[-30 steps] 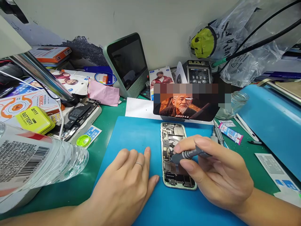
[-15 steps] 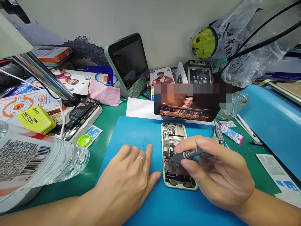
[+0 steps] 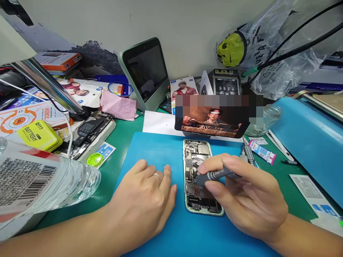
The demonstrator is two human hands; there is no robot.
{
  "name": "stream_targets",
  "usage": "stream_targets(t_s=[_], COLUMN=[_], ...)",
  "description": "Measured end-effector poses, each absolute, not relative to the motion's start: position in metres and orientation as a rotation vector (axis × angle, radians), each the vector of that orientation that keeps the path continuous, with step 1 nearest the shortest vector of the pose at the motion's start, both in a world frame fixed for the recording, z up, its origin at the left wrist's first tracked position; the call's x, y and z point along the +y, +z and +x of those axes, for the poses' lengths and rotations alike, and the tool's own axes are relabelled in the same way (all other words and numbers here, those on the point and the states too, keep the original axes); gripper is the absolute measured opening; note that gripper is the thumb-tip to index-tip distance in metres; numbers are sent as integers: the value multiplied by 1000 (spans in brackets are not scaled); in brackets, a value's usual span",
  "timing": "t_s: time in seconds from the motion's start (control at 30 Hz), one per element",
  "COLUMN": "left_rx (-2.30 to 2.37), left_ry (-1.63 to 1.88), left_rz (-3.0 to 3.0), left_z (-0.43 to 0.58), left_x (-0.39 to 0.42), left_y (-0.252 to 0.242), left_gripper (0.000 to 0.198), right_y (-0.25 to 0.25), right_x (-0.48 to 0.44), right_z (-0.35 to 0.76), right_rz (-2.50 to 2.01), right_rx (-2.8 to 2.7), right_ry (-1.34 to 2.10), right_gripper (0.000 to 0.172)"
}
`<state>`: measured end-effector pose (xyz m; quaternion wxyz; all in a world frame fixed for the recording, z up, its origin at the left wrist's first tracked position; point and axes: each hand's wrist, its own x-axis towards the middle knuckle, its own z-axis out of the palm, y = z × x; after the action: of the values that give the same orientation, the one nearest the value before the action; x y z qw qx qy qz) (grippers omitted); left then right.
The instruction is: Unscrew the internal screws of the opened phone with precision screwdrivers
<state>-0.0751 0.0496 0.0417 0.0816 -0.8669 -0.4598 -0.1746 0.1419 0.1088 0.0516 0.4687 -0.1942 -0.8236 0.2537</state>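
Note:
A phone with its insides exposed (image 3: 191, 153) lies upright on the blue mat (image 3: 150, 146), its top toward the back. My right hand (image 3: 246, 192) grips a dark grey screwdriver (image 3: 218, 175) between thumb and fingers, the tool slanting down over the middle of the phone. Its tip is too small to make out. Left of the phone, my left hand (image 3: 147, 196) rests back up on the mat with its fingers curled, a ring on one of them. Nothing shows in it, and a gap parts it from the phone.
Behind the mat stands a phone playing a video (image 3: 211, 123). A clear bottle (image 3: 75, 182) and yellow battery case (image 3: 40, 135) are at the left. A glass jar (image 3: 268, 119), a small tube (image 3: 262, 151) and a blue pad (image 3: 308, 132) lie right.
My left thumb has drawn in toward the index finger, and the left hand has shifted slightly left off the phone's edge. My right hand holds the screwdriver in nearly the same place.

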Motion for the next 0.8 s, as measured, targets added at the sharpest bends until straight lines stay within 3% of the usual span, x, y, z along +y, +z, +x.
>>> stream_targets(t_s=[0.27, 0.8], left_rx=[-1641, -1351], left_ry=[-534, -583], left_rz=[-2730, -2666], left_z=[-76, -77], left_x=[49, 50], left_y=[40, 33], left_gripper=[45, 38], right_y=[50, 49], right_x=[109, 111], right_z=[142, 142], right_rz=[-466, -447], right_rx=[-2021, -2008], right_ry=[597, 629], right_gripper=[71, 71])
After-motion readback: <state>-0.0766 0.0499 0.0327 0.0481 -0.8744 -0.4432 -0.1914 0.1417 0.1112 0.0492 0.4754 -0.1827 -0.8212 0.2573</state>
